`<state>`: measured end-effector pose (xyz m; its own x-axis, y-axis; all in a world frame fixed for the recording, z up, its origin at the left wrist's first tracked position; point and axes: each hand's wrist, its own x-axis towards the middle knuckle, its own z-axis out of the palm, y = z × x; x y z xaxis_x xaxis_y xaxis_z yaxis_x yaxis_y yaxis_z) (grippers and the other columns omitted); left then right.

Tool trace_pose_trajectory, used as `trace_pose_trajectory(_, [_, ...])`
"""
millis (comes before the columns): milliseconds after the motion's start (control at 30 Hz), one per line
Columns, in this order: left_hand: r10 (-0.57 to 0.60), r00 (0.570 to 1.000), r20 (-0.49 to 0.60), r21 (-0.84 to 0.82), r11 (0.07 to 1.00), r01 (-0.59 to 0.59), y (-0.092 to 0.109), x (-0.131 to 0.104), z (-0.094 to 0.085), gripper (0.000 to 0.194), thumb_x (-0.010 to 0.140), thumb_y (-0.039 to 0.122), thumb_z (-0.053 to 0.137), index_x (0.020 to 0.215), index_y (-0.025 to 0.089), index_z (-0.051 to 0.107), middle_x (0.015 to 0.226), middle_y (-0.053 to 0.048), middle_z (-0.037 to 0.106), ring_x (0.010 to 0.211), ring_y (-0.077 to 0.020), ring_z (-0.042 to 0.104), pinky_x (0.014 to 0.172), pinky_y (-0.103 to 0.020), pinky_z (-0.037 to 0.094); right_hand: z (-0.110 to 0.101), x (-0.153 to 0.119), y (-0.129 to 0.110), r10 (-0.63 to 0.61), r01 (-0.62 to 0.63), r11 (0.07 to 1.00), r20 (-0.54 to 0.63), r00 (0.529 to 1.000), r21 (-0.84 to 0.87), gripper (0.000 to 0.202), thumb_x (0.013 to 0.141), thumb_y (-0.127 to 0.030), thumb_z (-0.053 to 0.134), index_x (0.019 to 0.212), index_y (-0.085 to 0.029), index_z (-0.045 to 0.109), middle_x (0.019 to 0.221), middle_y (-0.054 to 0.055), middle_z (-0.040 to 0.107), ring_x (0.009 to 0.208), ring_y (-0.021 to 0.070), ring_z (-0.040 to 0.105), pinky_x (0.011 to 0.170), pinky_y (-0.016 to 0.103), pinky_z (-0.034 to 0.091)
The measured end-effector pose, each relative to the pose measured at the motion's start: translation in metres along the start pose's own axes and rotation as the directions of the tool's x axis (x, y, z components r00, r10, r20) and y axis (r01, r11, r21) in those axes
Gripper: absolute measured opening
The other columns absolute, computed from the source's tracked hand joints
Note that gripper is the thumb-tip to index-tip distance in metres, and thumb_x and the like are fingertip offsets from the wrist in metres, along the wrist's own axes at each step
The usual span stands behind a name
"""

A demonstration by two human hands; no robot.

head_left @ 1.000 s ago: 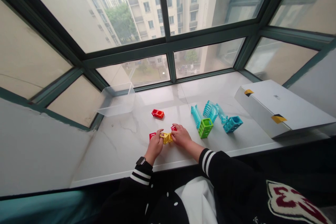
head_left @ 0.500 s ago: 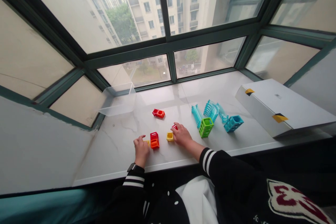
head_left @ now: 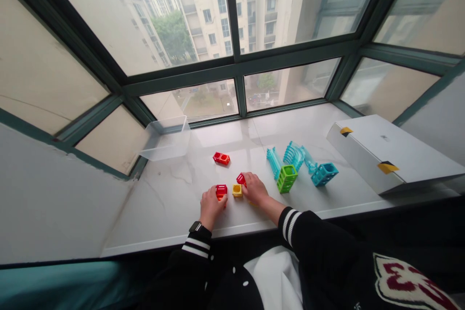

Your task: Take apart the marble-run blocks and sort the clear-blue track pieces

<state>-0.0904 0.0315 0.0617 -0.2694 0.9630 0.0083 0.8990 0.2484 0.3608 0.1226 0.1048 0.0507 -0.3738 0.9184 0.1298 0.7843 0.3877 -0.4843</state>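
Observation:
My left hand (head_left: 212,204) is closed round the left side of a joined pair of hollow cube blocks, a red block (head_left: 221,188) with an orange one in front of it, low on the white counter. The orange block is partly covered by my fingers. My right hand (head_left: 255,188) pinches a red block (head_left: 240,178) that looks tilted. A yellow hollow cube block (head_left: 237,191) stands on the counter just left of my right fingers, between the two hands. What lies under my right palm is mostly hidden, though a sliver of yellow shows there.
Farther back lies another red-and-orange block pair (head_left: 221,158). To the right stand a green block stack (head_left: 287,178), a blue block stack (head_left: 324,174) and light-blue track pieces (head_left: 293,155). A clear plastic bin (head_left: 167,143) sits back left; a white box (head_left: 395,150) is at right.
My left hand has moved right, from a yellow piece onto the red-and-orange blocks, which shifted slightly right. My right hand stays by the yellow block, with more of its red block showing.

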Motion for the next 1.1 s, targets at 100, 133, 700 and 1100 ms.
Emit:
trace_pose_trajectory(100, [0.053, 0.999, 0.009, 0.036, 0.998, -0.054, 0.008, -0.004, 0.001, 0.049, 0.096, 0.044, 0.060, 0.140, 0.021, 0.060, 0.122, -0.014, 0.071, 0.114, -0.0321, 0.062, 0.093, -0.039, 0.048, -0.002, -0.001, 0.000, -0.056, 0.056, 0.998, -0.017, 0.998, 0.018, 0.052, 0.098, -0.020, 0.055, 0.150, -0.020, 0.052, 0.146, 0.012, 0.060, 0.128, 0.0269, 0.055, 0.112, 0.038, 0.043])
trace_pose_trajectory(133, [0.065, 0.998, 0.014, 0.051, 0.997, -0.066, 0.011, -0.006, 0.002, 0.050, 0.097, 0.043, 0.059, 0.143, 0.022, 0.059, 0.121, -0.014, 0.071, 0.113, -0.0318, 0.062, 0.091, -0.039, 0.048, -0.003, -0.001, 0.000, -0.084, 0.085, 0.996, -0.022, 0.996, 0.025, 0.052, 0.099, -0.020, 0.054, 0.151, -0.020, 0.051, 0.149, 0.011, 0.059, 0.130, 0.0268, 0.054, 0.114, 0.039, 0.043])
trace_pose_trajectory(700, [0.115, 0.992, 0.051, 0.119, 0.986, -0.120, 0.031, -0.009, 0.007, 0.052, 0.105, 0.031, 0.044, 0.158, 0.029, 0.047, 0.110, -0.011, 0.077, 0.104, -0.0290, 0.069, 0.097, -0.042, 0.039, -0.004, -0.001, 0.002, -0.215, 0.209, 0.975, 0.093, 0.972, 0.077, 0.064, 0.092, -0.010, 0.055, 0.155, -0.023, 0.050, 0.157, 0.009, 0.055, 0.132, 0.0236, 0.056, 0.114, 0.038, 0.045])
trace_pose_trajectory(1100, [0.004, 1.000, -0.004, 0.101, 0.995, -0.003, 0.032, -0.007, 0.010, 0.043, 0.103, 0.044, 0.051, 0.136, 0.015, 0.055, 0.100, -0.014, 0.077, 0.100, -0.0322, 0.073, 0.093, -0.042, 0.041, -0.024, 0.000, -0.008, -0.039, 0.049, 0.994, -0.105, 0.994, 0.093, 0.036, 0.102, -0.021, 0.047, 0.135, -0.018, 0.061, 0.136, 0.014, 0.063, 0.124, 0.0262, 0.057, 0.112, 0.038, 0.045])
